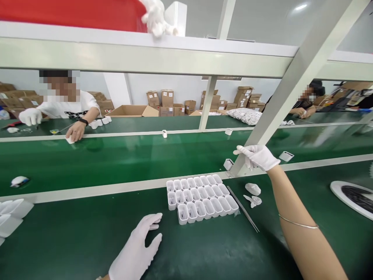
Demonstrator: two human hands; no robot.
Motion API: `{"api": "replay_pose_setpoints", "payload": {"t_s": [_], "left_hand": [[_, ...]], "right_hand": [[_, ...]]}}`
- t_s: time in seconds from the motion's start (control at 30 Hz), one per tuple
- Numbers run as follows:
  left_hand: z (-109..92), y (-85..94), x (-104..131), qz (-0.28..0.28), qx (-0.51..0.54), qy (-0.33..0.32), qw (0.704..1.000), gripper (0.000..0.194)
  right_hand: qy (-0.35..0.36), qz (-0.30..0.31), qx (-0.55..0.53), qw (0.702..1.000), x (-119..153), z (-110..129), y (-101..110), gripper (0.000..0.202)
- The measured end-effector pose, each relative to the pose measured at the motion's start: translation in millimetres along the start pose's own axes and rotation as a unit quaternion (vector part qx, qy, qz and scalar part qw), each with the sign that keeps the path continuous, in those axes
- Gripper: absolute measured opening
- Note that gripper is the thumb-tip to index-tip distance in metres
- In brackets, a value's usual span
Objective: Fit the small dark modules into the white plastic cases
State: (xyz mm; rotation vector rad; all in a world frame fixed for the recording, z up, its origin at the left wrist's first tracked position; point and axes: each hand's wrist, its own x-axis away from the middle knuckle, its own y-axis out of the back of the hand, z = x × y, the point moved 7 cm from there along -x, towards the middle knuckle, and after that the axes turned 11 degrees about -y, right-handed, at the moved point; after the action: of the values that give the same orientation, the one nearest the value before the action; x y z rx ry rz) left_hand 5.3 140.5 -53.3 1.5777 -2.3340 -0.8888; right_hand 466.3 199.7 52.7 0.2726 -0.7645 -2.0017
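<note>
My left hand (138,245), in a white glove, hovers over the green bench with thumb and fingers apart and nothing between them. To its right stand three rows of small white open-topped plastic housings (200,210). My right hand (258,156), also gloved, reaches past the slanted post with its index finger stretched out; its other fingers are partly hidden. Just below and left of it, a white housing (229,164) lies at the belt's near edge, apart from the fingertips. Metal tweezers (243,209) lie beside the rows, near a crumpled white piece (253,189).
A slanted metal post (271,105) rises by my right hand. The green conveyor belt (131,155) carries another housing (286,156). White housings (14,214) stand far left; a white reel (354,198) lies right. Across the belt, a person's hand (76,131) touches a white piece.
</note>
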Motion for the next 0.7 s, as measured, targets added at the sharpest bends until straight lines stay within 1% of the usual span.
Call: {"api": "replay_pose_setpoints", "payload": {"t_s": [0.07,0.13,0.3,0.53,0.7], "left_hand": [[5,-1.2,0,0.007,-0.014,0.008,1.000,0.035],[6,-1.4,0,0.012,-0.027,0.001,1.000,0.036],[2,-0.3,-1,0.021,-0.051,-0.023,0.998,0.037],[1,-2.3,-2,0.029,-0.064,-0.043,0.997,0.036],[-5,-4.4,-1,0.041,-0.064,-0.056,0.996,0.038]], "right_hand": [[-0.003,-0.002,0.000,1.000,1,0,1,0.051],[-0.005,-0.002,0.001,1.000,1,0,1,0.053],[-0.006,0.004,-0.001,1.000,-1,-2,0,0.055],[-0.010,-0.017,0.017,1.000,-1,-4,1,0.057],[-0.002,-0.025,0.037,0.999,2,-2,1,0.053]]}}
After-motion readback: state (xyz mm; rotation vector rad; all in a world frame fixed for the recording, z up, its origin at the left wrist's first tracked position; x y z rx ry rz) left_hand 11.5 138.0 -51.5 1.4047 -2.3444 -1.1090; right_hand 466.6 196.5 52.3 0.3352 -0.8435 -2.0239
